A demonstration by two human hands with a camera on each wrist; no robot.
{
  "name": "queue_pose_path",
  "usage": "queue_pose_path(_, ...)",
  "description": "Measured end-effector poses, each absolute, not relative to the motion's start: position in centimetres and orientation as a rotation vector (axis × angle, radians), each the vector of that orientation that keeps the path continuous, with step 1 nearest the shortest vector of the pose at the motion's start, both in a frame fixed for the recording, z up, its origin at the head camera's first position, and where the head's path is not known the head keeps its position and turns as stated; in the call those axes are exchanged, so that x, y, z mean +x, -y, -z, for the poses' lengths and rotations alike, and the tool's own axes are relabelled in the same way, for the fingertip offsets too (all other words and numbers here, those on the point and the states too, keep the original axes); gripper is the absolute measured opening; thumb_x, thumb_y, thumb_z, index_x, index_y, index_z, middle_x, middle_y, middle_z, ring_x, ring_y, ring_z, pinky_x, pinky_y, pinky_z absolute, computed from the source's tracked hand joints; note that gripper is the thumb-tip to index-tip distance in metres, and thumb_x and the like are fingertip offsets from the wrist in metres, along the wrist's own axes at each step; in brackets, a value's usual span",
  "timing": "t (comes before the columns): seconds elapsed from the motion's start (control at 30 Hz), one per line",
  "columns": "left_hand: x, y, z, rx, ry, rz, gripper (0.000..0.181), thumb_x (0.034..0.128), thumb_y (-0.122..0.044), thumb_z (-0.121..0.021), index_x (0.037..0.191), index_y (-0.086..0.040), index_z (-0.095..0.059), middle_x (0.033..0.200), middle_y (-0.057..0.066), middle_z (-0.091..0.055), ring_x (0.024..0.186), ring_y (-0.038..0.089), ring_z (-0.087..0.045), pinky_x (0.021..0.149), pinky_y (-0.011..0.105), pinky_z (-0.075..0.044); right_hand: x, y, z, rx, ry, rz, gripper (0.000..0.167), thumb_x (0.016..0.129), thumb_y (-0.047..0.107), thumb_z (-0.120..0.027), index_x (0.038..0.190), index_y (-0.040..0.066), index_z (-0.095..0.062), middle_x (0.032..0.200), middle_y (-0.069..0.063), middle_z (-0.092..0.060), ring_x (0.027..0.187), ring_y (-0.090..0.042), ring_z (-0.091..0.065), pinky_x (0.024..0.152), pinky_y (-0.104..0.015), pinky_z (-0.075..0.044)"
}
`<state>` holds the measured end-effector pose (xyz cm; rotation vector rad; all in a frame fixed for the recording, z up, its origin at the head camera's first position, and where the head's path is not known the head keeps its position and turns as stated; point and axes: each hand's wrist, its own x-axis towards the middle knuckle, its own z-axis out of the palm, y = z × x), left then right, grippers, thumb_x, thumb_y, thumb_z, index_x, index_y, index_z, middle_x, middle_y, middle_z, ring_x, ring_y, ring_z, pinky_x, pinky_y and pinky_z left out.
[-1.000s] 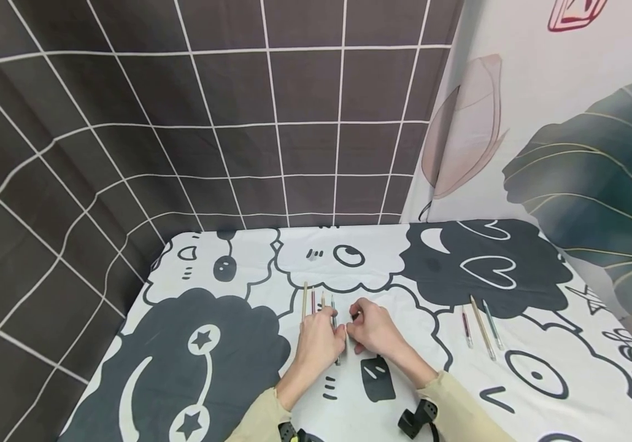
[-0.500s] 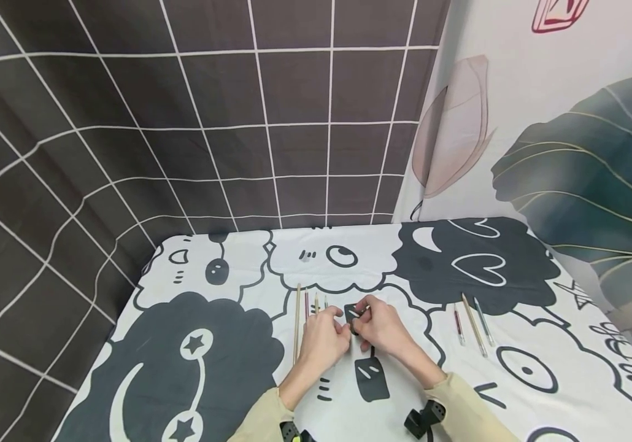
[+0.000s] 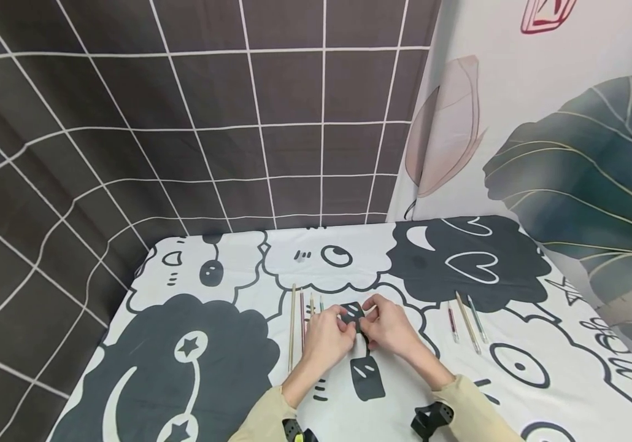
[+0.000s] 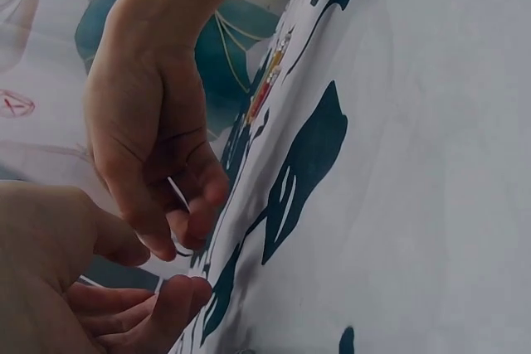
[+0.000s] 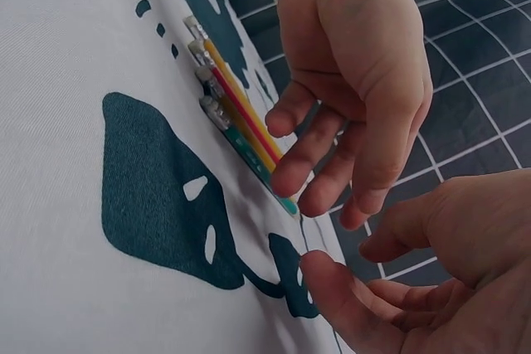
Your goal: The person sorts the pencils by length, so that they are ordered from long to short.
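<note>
My left hand [image 3: 327,337] and right hand [image 3: 390,328] meet fingertip to fingertip above a printed cloth in the head view. Both have loosely bent fingers, and I see nothing held in either. The wrist views show gaps between thumb and fingers on the left hand [image 4: 50,271] and the right hand [image 5: 465,271]. Beside my left hand lie a long yellow pencil [image 3: 292,325], a red pencil [image 3: 302,316], a shorter yellow pencil [image 3: 312,305] and a green pencil [image 5: 249,151]. The left hand covers much of the green one in the head view.
Farther right on the cloth [image 3: 415,423] lie another red pencil [image 3: 453,322], yellow pencil [image 3: 467,322] and green pencil [image 3: 477,319], side by side. A dark gridded curtain [image 3: 288,153] closes off the back and left. A leaf-patterned curtain [image 3: 454,202] hangs at the right.
The head view has turned slightly right. My left hand no longer lies over the left-hand pencils as before, and the printed dark patch between the hands now shows more. The right-hand pencils lie unchanged.
</note>
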<state>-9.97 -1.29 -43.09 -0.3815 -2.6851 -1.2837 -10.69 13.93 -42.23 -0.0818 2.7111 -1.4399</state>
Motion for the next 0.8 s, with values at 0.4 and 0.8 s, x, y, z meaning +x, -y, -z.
queue_pose_path(0.4, -10.3, 0.3, 42.9, -0.376, 2.661, 1.315, 0.018, 0.0796, -0.007, -0.073, 0.095, 0.003, -0.072, 0.06, -0.005, -0.063, 0.058, 0.009, -0.059, 0.06, 0.029, -0.048, -10.6, -14.8, 41.9, -0.062, -2.714, 1.436, 0.026, 0.081, -0.004, -0.064, 0.107, -0.006, -0.059, 0.07, -0.001, -0.064, 0.045, -0.019, -0.064, 0.051, -0.028, -0.049)
queue_pose_path(0.8, -10.5, -0.5, 42.8, -0.336, 2.668, 1.391, 0.016, 0.0808, -0.008, -0.073, 0.094, 0.001, -0.072, 0.061, -0.007, -0.062, 0.055, 0.004, -0.056, 0.054, 0.024, -0.046, -10.3, -15.6, 42.0, -0.034, -2.74, 1.421, 0.024, 0.083, -0.002, -0.064, 0.106, -0.004, -0.06, 0.071, -0.002, -0.065, 0.044, -0.017, -0.063, 0.056, -0.029, -0.051)
